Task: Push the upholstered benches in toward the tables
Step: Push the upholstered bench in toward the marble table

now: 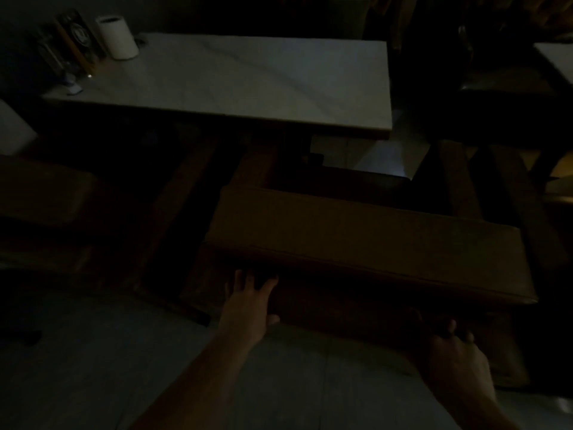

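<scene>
The room is very dark. A brown upholstered bench (356,240) stands in front of a pale-topped table (248,85), a gap of floor between them. My left hand (248,305) reaches with straight, spread fingers to the dark side panel under the bench's near-left edge. My right hand (455,352) is at the bench's near-right underside; its fingertips bend against the lower edge, and the dark hides whether they hook round it.
A white paper roll (117,37) and a menu stand (77,41) sit at the table's far-left corner. Another cushioned seat (40,197) lies at the left. A second table's corner (558,60) and dark seating (502,85) stand at the right. Pale floor (93,367) is underfoot.
</scene>
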A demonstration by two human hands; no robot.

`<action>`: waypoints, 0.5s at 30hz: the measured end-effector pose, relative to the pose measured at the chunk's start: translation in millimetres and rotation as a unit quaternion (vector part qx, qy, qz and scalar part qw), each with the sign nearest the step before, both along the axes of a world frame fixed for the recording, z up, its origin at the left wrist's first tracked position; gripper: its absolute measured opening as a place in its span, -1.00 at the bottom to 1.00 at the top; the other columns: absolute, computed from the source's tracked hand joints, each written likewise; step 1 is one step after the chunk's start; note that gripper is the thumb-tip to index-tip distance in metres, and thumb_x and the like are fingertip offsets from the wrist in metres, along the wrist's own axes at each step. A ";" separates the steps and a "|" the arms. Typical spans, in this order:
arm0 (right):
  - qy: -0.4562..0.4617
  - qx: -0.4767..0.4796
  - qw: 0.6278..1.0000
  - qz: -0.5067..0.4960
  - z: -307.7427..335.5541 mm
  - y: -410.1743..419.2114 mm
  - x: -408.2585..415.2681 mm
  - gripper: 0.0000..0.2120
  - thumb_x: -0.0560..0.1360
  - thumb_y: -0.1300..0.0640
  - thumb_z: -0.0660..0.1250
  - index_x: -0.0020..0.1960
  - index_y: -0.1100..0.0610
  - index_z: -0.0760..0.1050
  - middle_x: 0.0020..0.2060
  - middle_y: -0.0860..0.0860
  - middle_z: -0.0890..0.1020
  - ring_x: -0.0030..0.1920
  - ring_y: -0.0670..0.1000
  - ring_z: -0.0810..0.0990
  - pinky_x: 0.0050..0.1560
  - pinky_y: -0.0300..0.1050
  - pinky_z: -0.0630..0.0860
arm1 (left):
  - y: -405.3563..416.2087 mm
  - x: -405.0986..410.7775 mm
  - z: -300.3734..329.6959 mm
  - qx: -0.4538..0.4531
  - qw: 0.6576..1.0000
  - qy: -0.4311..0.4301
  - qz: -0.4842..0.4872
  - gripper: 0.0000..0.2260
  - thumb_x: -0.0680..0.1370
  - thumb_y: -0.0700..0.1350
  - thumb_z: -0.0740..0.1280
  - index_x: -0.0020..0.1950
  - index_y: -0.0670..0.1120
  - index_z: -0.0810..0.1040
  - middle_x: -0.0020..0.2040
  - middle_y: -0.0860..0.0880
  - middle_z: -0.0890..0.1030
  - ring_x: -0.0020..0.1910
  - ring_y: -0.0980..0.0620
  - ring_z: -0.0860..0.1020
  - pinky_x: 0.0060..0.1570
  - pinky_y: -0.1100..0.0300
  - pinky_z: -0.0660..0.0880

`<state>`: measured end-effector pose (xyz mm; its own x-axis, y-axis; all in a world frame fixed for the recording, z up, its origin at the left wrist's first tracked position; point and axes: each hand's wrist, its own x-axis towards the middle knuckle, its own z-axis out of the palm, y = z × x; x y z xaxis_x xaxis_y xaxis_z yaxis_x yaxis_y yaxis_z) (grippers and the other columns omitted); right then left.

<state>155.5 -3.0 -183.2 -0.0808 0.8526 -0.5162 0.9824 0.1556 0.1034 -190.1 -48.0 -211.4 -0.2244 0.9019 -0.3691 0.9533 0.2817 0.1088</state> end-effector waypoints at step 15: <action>0.065 0.046 0.991 -0.104 9.4 -3.2 -21.6 0.00 0.41 -0.52 0.14 0.43 -0.24 -0.56 0.60 0.14 -0.22 0.60 0.23 -0.16 0.57 0.11 0.11 | -7.8 -24.3 2.2 0.104 0.992 0.027 -0.059 -0.20 0.43 0.36 0.31 0.55 0.20 0.02 0.50 -0.14 0.23 0.47 -0.23 0.18 0.49 -0.19 0.04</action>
